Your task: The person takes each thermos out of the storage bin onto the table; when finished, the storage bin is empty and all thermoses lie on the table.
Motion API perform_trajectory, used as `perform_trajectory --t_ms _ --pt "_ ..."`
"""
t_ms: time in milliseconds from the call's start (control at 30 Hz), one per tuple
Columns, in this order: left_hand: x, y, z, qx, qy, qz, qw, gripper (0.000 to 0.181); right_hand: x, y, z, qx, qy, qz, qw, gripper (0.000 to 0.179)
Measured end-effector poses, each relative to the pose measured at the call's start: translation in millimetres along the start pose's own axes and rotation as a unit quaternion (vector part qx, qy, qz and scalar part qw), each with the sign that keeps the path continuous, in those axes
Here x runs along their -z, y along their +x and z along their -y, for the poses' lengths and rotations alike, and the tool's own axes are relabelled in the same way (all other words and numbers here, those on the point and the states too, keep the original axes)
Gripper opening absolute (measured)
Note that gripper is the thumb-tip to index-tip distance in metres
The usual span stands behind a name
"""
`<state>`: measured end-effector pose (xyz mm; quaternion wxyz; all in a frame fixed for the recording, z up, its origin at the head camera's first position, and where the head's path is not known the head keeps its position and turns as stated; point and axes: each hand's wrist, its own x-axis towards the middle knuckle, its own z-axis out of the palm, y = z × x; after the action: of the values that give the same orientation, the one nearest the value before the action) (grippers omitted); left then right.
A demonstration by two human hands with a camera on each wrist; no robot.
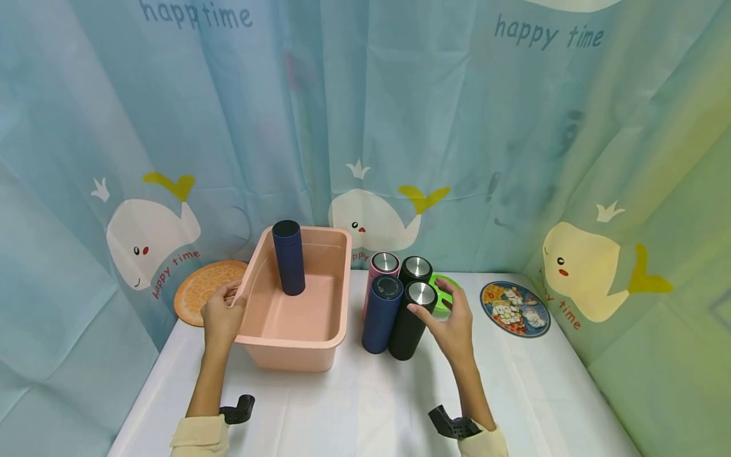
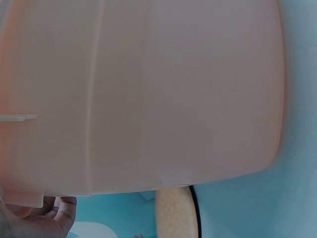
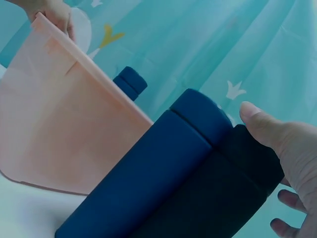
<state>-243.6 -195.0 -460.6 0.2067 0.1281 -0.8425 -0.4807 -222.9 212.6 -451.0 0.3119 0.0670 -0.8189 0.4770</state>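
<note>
My left hand (image 1: 223, 317) grips the left rim of a pink plastic tub (image 1: 325, 344). Inside the tub a dark blue thermos bottle (image 1: 290, 260) stands upright toward the back left. My right hand (image 1: 451, 320) is spread around the lid of a black thermos bottle (image 1: 407, 327), thumb on its near side. In the right wrist view the other fingers (image 3: 292, 200) stand apart from that bottle. Close beside it are another blue thermos bottle (image 1: 379, 317), a pink thermos bottle (image 1: 374, 270) and a second black thermos bottle (image 1: 415, 269), all upright with their lids up.
Behind the right hand lies a bright green object (image 1: 441, 301), partly hidden. A round cartoon-print mat (image 1: 515, 309) lies at the right, and an orange round mat (image 1: 197, 289) leans behind the tub's left side. A whale-print curtain (image 1: 400, 127) closes off the back and sides.
</note>
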Motion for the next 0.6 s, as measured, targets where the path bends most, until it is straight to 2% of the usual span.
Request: perform_trajectory --t_ms 133,400,467,600 --pt "0.1 1.1 -0.1 -0.005 -0.002 0.000 1.0000 0.035 0.4 6.0 4.1 0.017 -0.002 -0.009 0.9998 0.073" --pt "0.0 1.4 -1.2 -0.005 -0.003 0.003 1.0000 0.036 -2.7 23.4 22.3 0.057 0.037 -0.033 0.9972 0.071" --pt "-0.1 1.2 -1.5 -0.006 -0.002 0.001 1.0000 0.036 -4.8 28.9 31.1 0.069 0.042 -0.038 0.9960 0.071" --pt "-0.6 1.5 -1.5 -0.006 0.000 0.000 1.0000 0.036 -6.3 35.8 65.3 0.100 0.051 -0.038 0.9930 0.068"
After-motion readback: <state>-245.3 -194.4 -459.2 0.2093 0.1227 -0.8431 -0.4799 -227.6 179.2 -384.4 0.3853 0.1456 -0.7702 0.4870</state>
